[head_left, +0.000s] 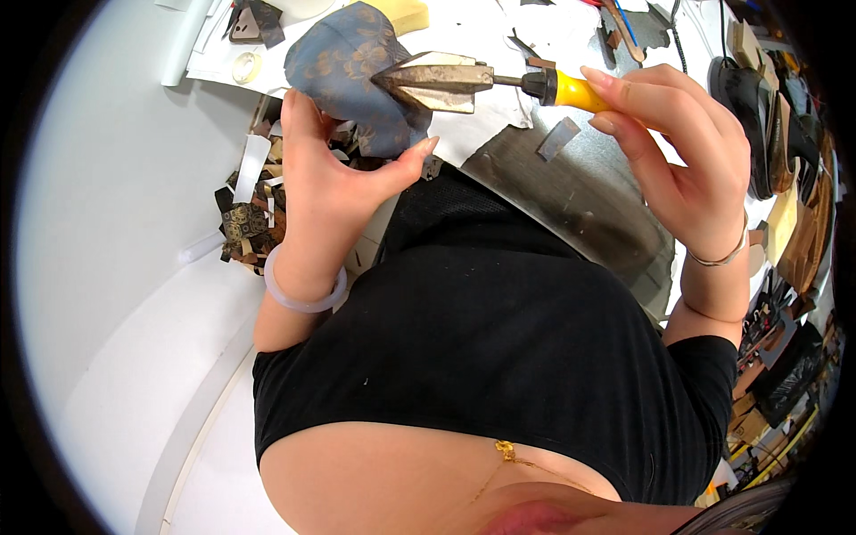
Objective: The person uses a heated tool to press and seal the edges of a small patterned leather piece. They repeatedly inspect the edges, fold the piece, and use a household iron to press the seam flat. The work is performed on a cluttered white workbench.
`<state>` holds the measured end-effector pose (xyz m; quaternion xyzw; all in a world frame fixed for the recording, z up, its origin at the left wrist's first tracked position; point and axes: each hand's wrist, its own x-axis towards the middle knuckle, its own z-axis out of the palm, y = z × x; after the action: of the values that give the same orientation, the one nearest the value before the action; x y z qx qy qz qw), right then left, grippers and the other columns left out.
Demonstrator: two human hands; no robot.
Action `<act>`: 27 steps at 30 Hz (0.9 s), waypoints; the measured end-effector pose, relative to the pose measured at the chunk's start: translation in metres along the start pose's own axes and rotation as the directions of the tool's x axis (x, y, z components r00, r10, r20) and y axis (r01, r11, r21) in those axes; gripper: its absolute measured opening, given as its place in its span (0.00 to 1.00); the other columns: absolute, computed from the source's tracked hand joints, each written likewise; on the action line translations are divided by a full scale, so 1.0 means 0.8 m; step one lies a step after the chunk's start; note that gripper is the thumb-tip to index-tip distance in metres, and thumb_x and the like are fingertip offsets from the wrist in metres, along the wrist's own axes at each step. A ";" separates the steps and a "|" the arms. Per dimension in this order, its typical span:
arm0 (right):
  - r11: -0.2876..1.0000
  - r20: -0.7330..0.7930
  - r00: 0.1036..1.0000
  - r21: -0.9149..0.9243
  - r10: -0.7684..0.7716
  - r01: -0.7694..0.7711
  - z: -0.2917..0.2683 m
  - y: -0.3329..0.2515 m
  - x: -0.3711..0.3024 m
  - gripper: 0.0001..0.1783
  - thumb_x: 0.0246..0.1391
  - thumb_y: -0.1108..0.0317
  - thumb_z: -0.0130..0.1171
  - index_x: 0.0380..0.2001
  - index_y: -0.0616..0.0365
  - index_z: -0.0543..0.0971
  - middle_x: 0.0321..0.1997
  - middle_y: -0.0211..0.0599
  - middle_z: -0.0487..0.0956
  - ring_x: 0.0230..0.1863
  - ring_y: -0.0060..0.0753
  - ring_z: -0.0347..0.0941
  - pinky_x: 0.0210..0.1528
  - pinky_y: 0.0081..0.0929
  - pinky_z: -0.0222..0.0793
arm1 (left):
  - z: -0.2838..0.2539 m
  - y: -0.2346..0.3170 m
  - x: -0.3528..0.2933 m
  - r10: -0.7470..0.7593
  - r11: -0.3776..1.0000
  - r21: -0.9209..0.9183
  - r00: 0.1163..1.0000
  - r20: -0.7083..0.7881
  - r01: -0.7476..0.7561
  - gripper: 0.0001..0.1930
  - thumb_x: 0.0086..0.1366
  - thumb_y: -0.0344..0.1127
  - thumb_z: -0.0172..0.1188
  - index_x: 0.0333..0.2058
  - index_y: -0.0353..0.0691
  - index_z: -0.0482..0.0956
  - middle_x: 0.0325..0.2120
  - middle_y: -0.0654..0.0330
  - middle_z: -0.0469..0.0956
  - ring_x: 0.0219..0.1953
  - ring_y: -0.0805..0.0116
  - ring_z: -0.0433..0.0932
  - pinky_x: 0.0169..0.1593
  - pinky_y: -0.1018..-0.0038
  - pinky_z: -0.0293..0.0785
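Note:
My left hand [330, 183] curls around a blue fabric piece [343, 58] with a tan floral pattern. Its fingers go behind the cloth, partly hidden, while the thumb lies along the lower right edge. Between thumb and fingertips, my right hand [691, 147] pinches the yellow handle of a tool [575, 92]. A black collar and thin metal shaft lead from that handle to a worn, finned metal head [437, 82]. The head points left, its tapered end against the blue fabric; whether it goes inside a fold I cannot tell.
A dark metal sheet [571, 205] covers the table's near edge, with a small grey scrap [559, 139] on it. White paper, a tape roll [245, 67] and a yellow block [401, 14] lie behind. Offcuts [245, 227] pile up below left; materials crowd the right.

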<state>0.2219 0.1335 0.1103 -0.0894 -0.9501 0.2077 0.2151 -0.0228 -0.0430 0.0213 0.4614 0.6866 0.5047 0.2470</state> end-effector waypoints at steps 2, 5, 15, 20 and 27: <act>0.999 0.014 1.000 -0.027 -0.025 0.026 -0.004 0.001 -0.001 0.16 0.51 0.84 0.68 0.45 0.66 0.82 0.38 0.47 0.84 0.36 0.38 0.83 0.38 0.24 0.78 | -0.001 -0.004 -0.001 0.102 0.993 0.054 0.995 -0.008 -0.101 0.39 0.48 0.27 0.80 0.58 0.32 0.69 0.51 0.53 0.78 0.52 0.64 0.80 0.58 0.67 0.77; 0.997 0.032 0.998 -0.052 -0.046 0.048 -0.011 -0.001 -0.004 0.17 0.50 0.84 0.69 0.45 0.67 0.81 0.38 0.48 0.84 0.35 0.39 0.82 0.37 0.24 0.77 | 0.001 -0.006 -0.003 0.042 0.996 -0.075 0.999 -0.010 -0.042 0.44 0.45 0.34 0.82 0.59 0.35 0.68 0.54 0.54 0.72 0.56 0.60 0.76 0.59 0.65 0.74; 0.983 0.015 0.985 -0.073 -0.169 0.170 -0.021 0.001 -0.008 0.21 0.49 0.79 0.72 0.48 0.66 0.80 0.36 0.49 0.82 0.31 0.37 0.79 0.32 0.24 0.75 | -0.009 -0.015 -0.009 0.140 0.973 0.180 0.990 0.029 -0.143 0.46 0.43 0.35 0.84 0.60 0.35 0.68 0.55 0.53 0.75 0.57 0.57 0.78 0.60 0.63 0.75; 0.979 -0.007 0.982 -0.078 -0.189 0.187 -0.021 -0.002 -0.008 0.21 0.49 0.79 0.72 0.48 0.67 0.80 0.36 0.49 0.82 0.31 0.37 0.79 0.32 0.24 0.76 | -0.007 -0.006 -0.005 0.246 0.951 0.187 0.969 0.014 -0.244 0.36 0.45 0.30 0.83 0.53 0.29 0.76 0.46 0.54 0.83 0.49 0.64 0.84 0.54 0.70 0.80; 0.983 -0.013 0.985 -0.074 -0.170 0.169 -0.021 -0.003 -0.009 0.20 0.50 0.80 0.71 0.48 0.67 0.79 0.37 0.51 0.82 0.33 0.39 0.80 0.33 0.25 0.77 | -0.003 -0.010 -0.006 0.308 0.941 0.153 0.951 -0.010 -0.303 0.36 0.45 0.28 0.83 0.53 0.27 0.75 0.47 0.53 0.82 0.49 0.66 0.84 0.54 0.71 0.80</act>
<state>0.2356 0.1353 0.1225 -0.0180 -0.9590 0.1532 0.2376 -0.0260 -0.0490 0.0141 0.5710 0.6467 0.4916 0.1190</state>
